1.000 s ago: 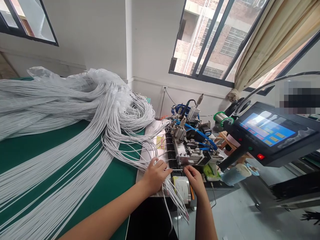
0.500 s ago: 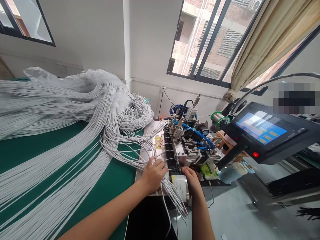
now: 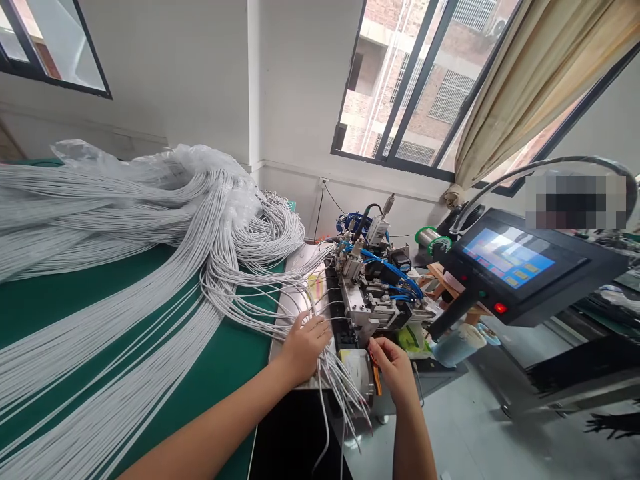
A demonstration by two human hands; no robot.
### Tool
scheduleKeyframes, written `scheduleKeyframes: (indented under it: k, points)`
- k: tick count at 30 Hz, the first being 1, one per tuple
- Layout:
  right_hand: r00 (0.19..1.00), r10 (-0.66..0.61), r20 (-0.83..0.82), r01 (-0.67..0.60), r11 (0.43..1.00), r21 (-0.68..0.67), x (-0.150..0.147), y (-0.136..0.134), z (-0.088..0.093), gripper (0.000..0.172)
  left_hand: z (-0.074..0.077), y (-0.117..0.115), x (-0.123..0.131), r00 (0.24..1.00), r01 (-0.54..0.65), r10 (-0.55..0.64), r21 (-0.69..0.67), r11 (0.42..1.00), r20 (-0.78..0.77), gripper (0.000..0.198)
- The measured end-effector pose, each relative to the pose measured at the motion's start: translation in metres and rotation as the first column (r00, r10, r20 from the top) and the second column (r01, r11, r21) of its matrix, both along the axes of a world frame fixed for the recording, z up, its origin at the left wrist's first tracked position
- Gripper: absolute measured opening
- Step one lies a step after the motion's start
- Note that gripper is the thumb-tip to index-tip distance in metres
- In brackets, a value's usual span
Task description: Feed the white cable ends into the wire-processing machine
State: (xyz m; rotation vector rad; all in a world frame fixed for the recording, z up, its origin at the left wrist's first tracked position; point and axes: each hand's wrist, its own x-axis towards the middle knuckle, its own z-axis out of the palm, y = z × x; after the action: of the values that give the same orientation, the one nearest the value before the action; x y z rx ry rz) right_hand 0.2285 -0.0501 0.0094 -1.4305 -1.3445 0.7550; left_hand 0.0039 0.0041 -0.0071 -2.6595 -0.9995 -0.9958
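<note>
My left hand (image 3: 306,348) is closed over a bundle of thin white cables (image 3: 345,390), whose loose ends fan out and hang past the table's front edge. My right hand (image 3: 394,367) is at the machine's near end, thumb and fingertips pinched together; whatever may be between them is too small to make out. Just left of that hand shows an orange-handled tool (image 3: 377,379), partly hidden. The bench machine (image 3: 356,293), with metal blocks and blue air hoses, has several white cables running into its left side. Beside my right hand sits a white round-sided part (image 3: 356,368).
A large heap of white cables (image 3: 215,220), partly in clear plastic, covers the green table (image 3: 165,267). On the right, a touchscreen panel (image 3: 510,257) stands on an arm. A solder wire spool (image 3: 431,239) and a green packet (image 3: 414,339) are behind the machine.
My right hand has moved slightly right and down, off the cable it was pinching at the machine. The orange-handled tool now shows left of it. My left hand stays on the bundle.
</note>
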Motion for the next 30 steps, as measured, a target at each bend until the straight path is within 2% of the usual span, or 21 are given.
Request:
scheduleKeyframes:
  k: [4, 8, 13, 16, 20, 24, 27, 30]
  points:
    - [0.978, 0.119, 0.170, -0.124, 0.992, 0.017, -0.016, -0.014, 0.023, 0.030, 0.004, -0.001, -0.001, 0.998, 0.057, -0.057, 0.008, 0.998, -0.006, 0.024]
    - [0.888, 0.245, 0.388, -0.279, 0.960, 0.032, -0.038, -0.028, 0.039, 0.023, 0.008, -0.002, -0.002, 0.996, 0.078, -0.078, -0.017, 0.997, -0.042, 0.020]
    - [0.775, 0.254, 0.579, -0.315, 0.949, 0.005, -0.057, -0.034, 0.043, 0.019, 0.009, -0.002, -0.003, 0.995, 0.077, -0.079, -0.028, 0.997, -0.066, 0.016]
    - [0.746, 0.231, 0.625, -0.314, 0.949, 0.024, -0.060, -0.030, 0.039, 0.014, 0.009, -0.002, -0.002, 0.994, 0.093, -0.094, -0.025, 0.995, -0.056, 0.014]
    - [0.776, 0.149, 0.613, -0.309, 0.937, 0.163, -0.057, -0.022, 0.034, 0.003, 0.009, -0.001, -0.002, 0.993, 0.099, -0.100, -0.007, 0.995, -0.057, 0.013]
    - [0.842, 0.027, 0.539, -0.215, 0.933, 0.289, -0.052, -0.013, 0.031, 0.013, 0.012, -0.002, -0.001, 0.995, 0.080, -0.077, 0.039, 0.996, -0.067, 0.023]
    - [0.892, -0.022, 0.452, -0.123, 0.950, 0.289, -0.045, -0.008, 0.030, 0.017, 0.012, -0.003, -0.001, 0.995, 0.080, -0.076, 0.078, 0.994, -0.059, 0.031]
    - [0.940, -0.007, 0.340, -0.079, 0.969, 0.236, -0.038, -0.005, 0.029, 0.020, 0.012, -0.004, -0.002, 0.997, 0.081, -0.078, 0.127, 0.989, -0.022, 0.028]
